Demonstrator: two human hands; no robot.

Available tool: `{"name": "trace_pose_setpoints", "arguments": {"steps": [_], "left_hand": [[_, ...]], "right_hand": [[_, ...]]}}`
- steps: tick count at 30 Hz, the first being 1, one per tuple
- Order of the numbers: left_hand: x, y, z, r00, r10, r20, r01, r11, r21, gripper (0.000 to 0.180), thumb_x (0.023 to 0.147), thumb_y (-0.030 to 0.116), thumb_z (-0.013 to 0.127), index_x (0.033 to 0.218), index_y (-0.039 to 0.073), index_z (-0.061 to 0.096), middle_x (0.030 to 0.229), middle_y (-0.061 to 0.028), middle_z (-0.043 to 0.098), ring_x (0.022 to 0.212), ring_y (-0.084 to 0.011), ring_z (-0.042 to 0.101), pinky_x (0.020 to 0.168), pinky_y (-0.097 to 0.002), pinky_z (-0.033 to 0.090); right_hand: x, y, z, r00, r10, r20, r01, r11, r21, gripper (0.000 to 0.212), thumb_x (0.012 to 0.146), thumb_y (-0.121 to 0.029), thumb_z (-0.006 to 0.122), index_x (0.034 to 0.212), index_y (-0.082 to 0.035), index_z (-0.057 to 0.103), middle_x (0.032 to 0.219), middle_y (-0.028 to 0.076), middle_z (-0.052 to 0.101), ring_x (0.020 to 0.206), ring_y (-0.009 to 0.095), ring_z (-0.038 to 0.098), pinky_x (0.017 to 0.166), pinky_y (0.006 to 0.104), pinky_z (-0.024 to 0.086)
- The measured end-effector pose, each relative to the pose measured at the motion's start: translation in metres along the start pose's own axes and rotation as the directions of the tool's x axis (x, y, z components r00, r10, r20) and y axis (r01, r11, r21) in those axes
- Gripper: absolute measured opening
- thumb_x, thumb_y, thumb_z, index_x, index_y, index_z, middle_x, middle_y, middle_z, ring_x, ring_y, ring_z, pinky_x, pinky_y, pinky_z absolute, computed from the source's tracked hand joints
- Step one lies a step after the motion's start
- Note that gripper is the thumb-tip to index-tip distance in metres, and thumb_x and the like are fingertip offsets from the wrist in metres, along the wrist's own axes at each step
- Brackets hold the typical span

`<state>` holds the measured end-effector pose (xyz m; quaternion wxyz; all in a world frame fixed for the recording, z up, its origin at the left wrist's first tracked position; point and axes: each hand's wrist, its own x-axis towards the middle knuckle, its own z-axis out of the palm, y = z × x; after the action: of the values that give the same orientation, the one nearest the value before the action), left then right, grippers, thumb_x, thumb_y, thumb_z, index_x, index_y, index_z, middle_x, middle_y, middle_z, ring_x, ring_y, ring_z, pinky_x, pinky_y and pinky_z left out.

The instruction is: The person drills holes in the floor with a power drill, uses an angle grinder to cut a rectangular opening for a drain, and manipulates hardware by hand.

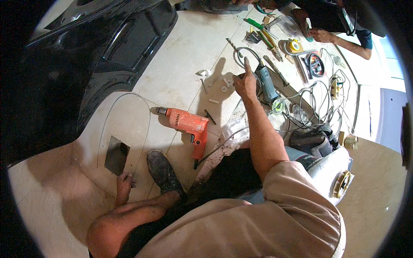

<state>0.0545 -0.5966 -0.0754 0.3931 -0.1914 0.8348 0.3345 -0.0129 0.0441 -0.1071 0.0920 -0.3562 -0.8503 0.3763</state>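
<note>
Right hand (245, 85): index finger stretched toward drill bit (232, 44) just beyond; contact or pinch cannot be told; bit best taken by plain end
Left hand (124, 185): fingers curled, any hold unclear, near dark rectangle (115, 155)
Orange drill (188, 124): on floor (198, 38), between hands

- I see a spiral drill bit (232, 44) lying aslant, its lower end near the right hand (246, 84); I cannot confirm contact.
- I make out a thin grey wire (125, 93) arched in a tall loop, one leg running toward the left hand (124, 185).
</note>
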Motion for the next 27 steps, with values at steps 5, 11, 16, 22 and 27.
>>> {"name": "trace_pose_setpoints", "arguments": {"steps": [5,11,16,22,27], "left_hand": [[0.005,0.000,0.001,0.985,0.131,-0.111,-0.124,0.990,0.069,0.025,0.101,0.018,0.058,0.105,-0.006,0.064,0.080,-0.0113,0.067,0.069,-0.0202,0.066,0.060,-0.0360,0.053],[0.006,-0.003,0.001,0.977,0.153,-0.150,-0.164,0.985,-0.061,0.023,0.100,0.018,0.060,0.094,-0.003,0.066,0.077,-0.0066,0.064,0.068,-0.0164,0.063,0.060,-0.0339,0.052],[0.003,0.001,0.003,0.980,0.142,-0.142,-0.160,0.979,-0.130,0.022,0.100,0.017,0.060,0.089,-0.002,0.064,0.074,-0.0064,0.063,0.065,-0.0156,0.062,0.059,-0.0333,0.050],[-0.002,-0.002,0.001,0.949,0.238,-0.206,-0.227,0.971,0.076,0.020,0.100,0.018,0.060,0.092,0.000,0.065,0.071,-0.0057,0.061,0.059,-0.0156,0.058,0.055,-0.0322,0.050],[0.006,-0.015,0.002,0.981,0.091,-0.170,-0.119,0.979,-0.165,0.022,0.100,0.018,0.060,0.089,0.000,0.064,0.069,-0.0058,0.061,0.057,-0.0145,0.057,0.054,-0.0331,0.048]], "right_hand": [[0.007,0.014,0.006,0.998,-0.051,0.024,0.050,0.998,0.035,0.069,0.085,-0.008,0.072,0.149,-0.009,0.047,0.077,0.014,0.073,0.069,0.020,0.070,0.065,0.0342,0.055],[0.001,0.023,0.005,0.929,0.069,0.362,-0.118,0.987,0.112,0.018,0.084,-0.013,0.072,0.094,0.002,0.075,0.070,0.009,0.069,0.057,0.014,0.062,0.054,0.0289,0.050],[-0.004,0.021,0.005,0.816,0.202,0.542,-0.097,0.971,-0.217,0.015,0.082,-0.012,0.075,0.090,0.001,0.074,0.063,0.007,0.065,0.049,0.014,0.058,0.045,0.0296,0.044],[-0.008,0.020,0.010,0.774,0.164,0.611,-0.097,0.985,-0.141,0.015,0.080,-0.013,0.077,0.083,0.001,0.071,0.061,0.007,0.063,0.048,0.013,0.055,0.044,0.0291,0.043],[-0.042,0.004,0.028,0.839,-0.195,0.508,0.366,0.893,-0.263,0.038,0.080,-0.041,0.081,0.096,-0.007,0.074,0.087,0.016,0.074,0.082,0.034,0.073,0.072,0.0437,0.058]]}}
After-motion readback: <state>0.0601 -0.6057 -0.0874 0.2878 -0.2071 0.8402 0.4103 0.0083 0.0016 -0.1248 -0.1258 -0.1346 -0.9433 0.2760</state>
